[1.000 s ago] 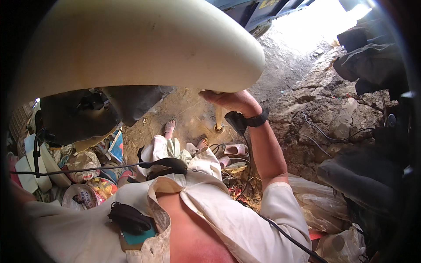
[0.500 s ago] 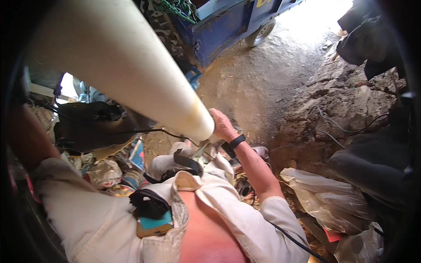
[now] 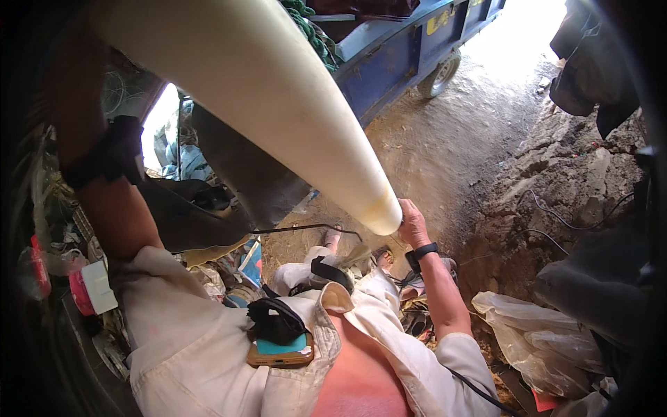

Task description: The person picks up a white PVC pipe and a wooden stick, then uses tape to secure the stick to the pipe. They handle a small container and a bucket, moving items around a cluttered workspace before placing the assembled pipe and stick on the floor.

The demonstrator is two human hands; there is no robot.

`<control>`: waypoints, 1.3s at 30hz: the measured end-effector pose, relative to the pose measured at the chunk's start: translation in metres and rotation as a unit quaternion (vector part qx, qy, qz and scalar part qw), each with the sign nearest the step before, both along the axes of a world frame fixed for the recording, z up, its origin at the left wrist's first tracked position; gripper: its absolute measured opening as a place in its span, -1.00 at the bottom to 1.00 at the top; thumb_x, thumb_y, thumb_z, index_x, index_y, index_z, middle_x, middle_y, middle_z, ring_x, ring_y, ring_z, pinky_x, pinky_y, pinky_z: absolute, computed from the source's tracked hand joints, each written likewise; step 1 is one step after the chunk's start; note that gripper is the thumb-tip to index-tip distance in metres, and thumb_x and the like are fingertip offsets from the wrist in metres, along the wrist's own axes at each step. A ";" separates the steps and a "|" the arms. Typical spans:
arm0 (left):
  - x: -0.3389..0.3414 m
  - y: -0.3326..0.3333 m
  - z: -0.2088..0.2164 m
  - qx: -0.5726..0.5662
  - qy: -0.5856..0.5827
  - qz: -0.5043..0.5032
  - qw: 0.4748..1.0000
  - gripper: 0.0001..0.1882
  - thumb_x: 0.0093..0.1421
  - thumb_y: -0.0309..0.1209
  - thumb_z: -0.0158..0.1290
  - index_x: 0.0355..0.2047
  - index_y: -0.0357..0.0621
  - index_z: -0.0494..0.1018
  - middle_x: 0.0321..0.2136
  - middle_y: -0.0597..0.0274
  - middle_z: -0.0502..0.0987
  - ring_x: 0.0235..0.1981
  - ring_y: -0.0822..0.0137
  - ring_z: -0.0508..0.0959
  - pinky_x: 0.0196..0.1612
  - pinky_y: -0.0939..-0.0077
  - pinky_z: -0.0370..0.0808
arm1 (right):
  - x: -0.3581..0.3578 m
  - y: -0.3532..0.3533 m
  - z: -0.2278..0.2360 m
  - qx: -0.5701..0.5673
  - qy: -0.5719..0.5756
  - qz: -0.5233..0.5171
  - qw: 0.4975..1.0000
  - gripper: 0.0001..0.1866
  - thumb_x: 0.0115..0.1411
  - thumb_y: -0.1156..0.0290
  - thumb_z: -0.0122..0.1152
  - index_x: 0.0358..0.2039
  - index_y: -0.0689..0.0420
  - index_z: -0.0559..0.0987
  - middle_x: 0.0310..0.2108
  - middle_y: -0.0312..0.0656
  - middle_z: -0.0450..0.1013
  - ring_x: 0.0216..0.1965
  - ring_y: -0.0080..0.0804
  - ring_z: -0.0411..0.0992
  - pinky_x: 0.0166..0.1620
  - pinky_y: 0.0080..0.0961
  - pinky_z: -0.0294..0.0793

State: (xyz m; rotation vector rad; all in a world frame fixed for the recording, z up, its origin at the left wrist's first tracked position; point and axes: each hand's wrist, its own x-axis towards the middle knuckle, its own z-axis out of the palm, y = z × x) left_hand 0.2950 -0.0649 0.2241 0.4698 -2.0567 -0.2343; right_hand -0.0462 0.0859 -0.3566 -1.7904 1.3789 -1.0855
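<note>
A large off-white tube [image 3: 278, 90], smooth and long, slants from the upper left down to the middle of the head view. Near its lower end runs a yellowish stain. My right hand [image 3: 413, 224] is closed on the rim of that end, its fingertips partly hidden behind it; a black band circles the wrist. My left arm reaches up at the left with a dark band on it. The left hand itself is lost in the dark upper left, so its hold does not show.
A blue trailer [image 3: 396, 62] with a wheel [image 3: 440, 74] stands ahead, green rope [image 3: 313, 31] on it. Dark sheet material [image 3: 243, 163] lies left of the tube. At the right are a rough earthen bank [image 3: 583, 167], thin cables and a clear plastic bag [image 3: 542, 333].
The tube's lower end and my right hand have moved right and slightly down in view. My left arm is raised higher, its band now visible. The surroundings have shifted right and down too.
</note>
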 end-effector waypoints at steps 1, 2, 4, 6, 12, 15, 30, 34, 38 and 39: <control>-0.003 -0.003 -0.012 0.061 0.001 0.005 0.998 -0.61 0.31 -0.13 0.02 -0.09 -0.21 0.50 -0.12 -0.02 0.54 -0.08 0.16 0.53 0.00 -0.04 0.46 | -0.004 0.002 -0.007 -0.029 0.035 -0.016 0.999 -0.56 0.05 0.62 0.22 0.00 0.12 0.49 -0.12 0.01 0.50 -0.10 -0.04 0.49 -0.04 -0.33 0.47; -0.008 -0.007 -0.028 0.119 0.002 0.007 0.993 -0.58 0.30 -0.12 0.03 -0.02 -0.20 0.47 -0.07 0.02 0.53 -0.03 0.16 0.53 0.04 0.03 0.45 | -0.010 0.004 -0.014 0.064 0.008 -0.020 0.998 -0.52 0.07 0.63 0.20 0.05 0.11 0.46 -0.09 -0.01 0.50 -0.09 -0.10 0.49 -0.03 -0.35 0.47; -0.020 -0.012 -0.065 0.239 0.006 0.012 0.971 -0.50 0.30 -0.10 0.05 0.11 -0.16 0.41 0.03 0.08 0.52 0.07 0.15 0.51 0.13 0.19 0.44 | -0.022 0.008 -0.028 0.161 -0.025 -0.028 0.986 -0.46 0.09 0.66 0.15 0.13 0.11 0.41 -0.06 -0.05 0.50 -0.08 -0.22 0.50 -0.03 -0.39 0.49; -0.047 -0.015 -0.125 0.338 0.056 -0.027 0.939 -0.54 0.27 -0.19 0.12 0.10 -0.14 0.43 0.02 0.14 0.55 0.06 0.25 0.53 0.12 0.34 0.45 | -0.030 0.009 -0.036 0.207 -0.010 -0.073 0.976 -0.40 0.08 0.71 0.10 0.19 0.13 0.38 -0.08 -0.11 0.53 -0.12 -0.37 0.50 -0.07 -0.44 0.52; -0.104 -0.021 -0.215 0.406 0.017 0.045 0.913 -0.66 0.29 -0.32 0.14 0.04 -0.13 0.48 -0.11 0.24 0.63 -0.14 0.43 0.62 -0.14 0.58 0.54 | -0.036 0.001 -0.028 0.111 -0.071 -0.125 0.983 -0.55 0.13 0.60 0.13 0.08 0.19 0.45 -0.13 -0.01 0.53 -0.17 -0.21 0.55 -0.09 -0.39 0.53; -0.093 -0.016 -0.233 0.369 0.053 0.114 0.921 -0.73 0.33 -0.27 0.08 -0.06 -0.14 0.53 -0.20 0.22 0.66 -0.28 0.45 0.65 -0.31 0.62 0.54 | -0.043 0.010 -0.022 0.143 -0.056 -0.151 0.977 -0.59 0.15 0.51 0.21 0.04 0.23 0.47 -0.17 0.00 0.55 -0.21 -0.21 0.57 -0.13 -0.40 0.55; -0.077 -0.009 -0.439 0.610 0.070 0.052 0.787 -0.38 0.09 -0.28 0.36 0.06 -0.34 0.37 -0.07 0.01 0.55 -0.17 0.35 0.60 -0.11 0.50 0.54 | -0.037 0.013 -0.010 0.238 0.010 -0.192 0.952 -0.74 0.14 0.42 0.27 -0.16 0.21 0.56 -0.32 0.00 0.58 -0.28 -0.17 0.58 -0.18 -0.37 0.55; -0.093 -0.024 -0.460 0.578 0.065 0.095 0.808 -0.73 0.17 -0.42 0.27 -0.17 -0.27 0.51 -0.33 0.29 0.59 -0.31 0.50 0.54 -0.18 0.56 0.49 | -0.041 0.008 0.013 0.275 0.053 -0.191 0.941 -0.77 0.14 0.42 0.27 -0.19 0.21 0.58 -0.34 0.00 0.58 -0.31 -0.20 0.58 -0.21 -0.39 0.55; -0.086 -0.031 -0.465 0.588 0.084 0.028 0.804 -0.80 0.14 -0.48 0.25 -0.23 -0.26 0.54 -0.40 0.33 0.60 -0.34 0.56 0.54 -0.24 0.57 0.51 | -0.054 0.004 0.039 0.314 0.063 -0.211 0.923 -0.79 0.15 0.39 0.24 -0.25 0.24 0.59 -0.38 0.01 0.58 -0.32 -0.20 0.58 -0.21 -0.38 0.55; -0.085 -0.032 -0.465 0.585 0.070 0.028 0.807 -0.80 0.14 -0.48 0.25 -0.23 -0.25 0.55 -0.41 0.34 0.60 -0.34 0.57 0.53 -0.25 0.57 0.51 | -0.057 0.001 0.044 0.314 0.083 -0.208 0.922 -0.79 0.16 0.39 0.25 -0.24 0.23 0.60 -0.38 0.00 0.59 -0.34 -0.24 0.58 -0.23 -0.40 0.55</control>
